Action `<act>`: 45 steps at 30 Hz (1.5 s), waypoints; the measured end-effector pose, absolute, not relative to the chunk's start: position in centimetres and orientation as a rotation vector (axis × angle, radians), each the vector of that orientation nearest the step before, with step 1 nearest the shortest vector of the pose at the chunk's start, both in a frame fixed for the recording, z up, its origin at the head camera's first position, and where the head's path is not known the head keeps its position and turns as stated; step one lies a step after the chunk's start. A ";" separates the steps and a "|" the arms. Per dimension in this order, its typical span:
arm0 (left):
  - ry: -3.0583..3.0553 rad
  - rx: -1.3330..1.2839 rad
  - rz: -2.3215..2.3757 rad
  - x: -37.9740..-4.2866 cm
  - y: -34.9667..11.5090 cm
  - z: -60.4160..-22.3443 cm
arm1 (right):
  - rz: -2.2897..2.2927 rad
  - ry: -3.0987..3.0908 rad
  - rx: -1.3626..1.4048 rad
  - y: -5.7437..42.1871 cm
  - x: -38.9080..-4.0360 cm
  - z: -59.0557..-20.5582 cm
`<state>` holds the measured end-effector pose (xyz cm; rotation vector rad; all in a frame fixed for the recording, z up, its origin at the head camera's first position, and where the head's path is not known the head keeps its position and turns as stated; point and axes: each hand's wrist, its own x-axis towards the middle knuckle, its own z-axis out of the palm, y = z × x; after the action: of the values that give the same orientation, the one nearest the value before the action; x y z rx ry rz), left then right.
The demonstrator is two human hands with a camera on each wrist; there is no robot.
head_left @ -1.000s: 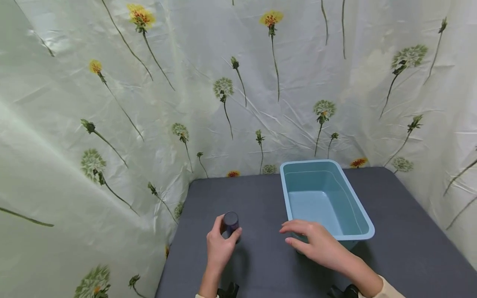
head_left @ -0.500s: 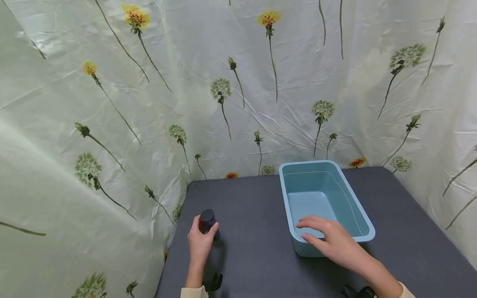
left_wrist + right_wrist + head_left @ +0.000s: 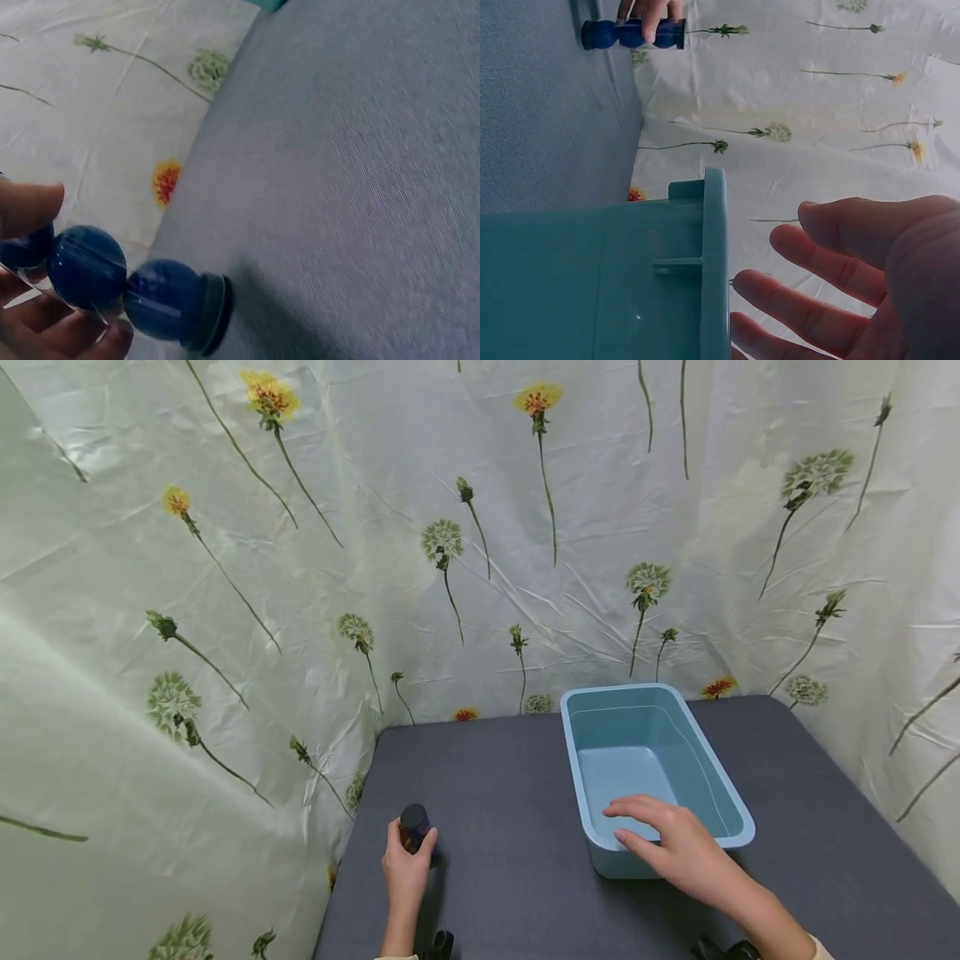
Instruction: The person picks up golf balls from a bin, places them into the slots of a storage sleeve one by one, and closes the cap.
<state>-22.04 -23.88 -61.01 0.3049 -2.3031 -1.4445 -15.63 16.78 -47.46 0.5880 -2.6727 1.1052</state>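
My left hand (image 3: 405,872) grips a clear tube (image 3: 414,828) with a black cap at the left of the table. The left wrist view shows three round blue balls inside the tube (image 3: 161,300), thumb on one side and fingers on the other. In the right wrist view the tube (image 3: 630,34) stands upright, its dark base close over the tabletop. My right hand (image 3: 686,852) hovers at the front rim of a light blue plastic bin (image 3: 622,862), its fingers loosely spread and holding nothing. The bin's inside shows only its bare floor.
A dark grey cloth covers the table (image 3: 495,785). A white curtain (image 3: 495,602) printed with dandelions hangs behind and along the left side, close to the table's edges. The bin fills the right-middle of the table, near the back.
My left hand has carried the tube to the left, then slightly nearer to me. My right hand has shifted a little to the right along the bin's front rim.
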 end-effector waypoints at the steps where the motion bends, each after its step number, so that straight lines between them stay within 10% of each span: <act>1: -2.305 0.314 -1.441 -22.0 -24.0 -61.1 | 1.108 -2.670 0.592 16.8 -15.7 -47.5; 24: -2.250 0.288 -1.251 -22.1 -23.3 -58.2 | 0.888 -2.641 0.421 19.9 -15.5 -46.7; 45: -2.585 -0.399 -0.621 -19.0 -13.8 -51.0 | 0.523 -2.691 0.206 27.5 -16.3 -48.2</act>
<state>-18.97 -13.80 -50.98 -0.3987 -2.5854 -0.6214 -16.29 27.49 -48.23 0.2062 -2.6906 0.5228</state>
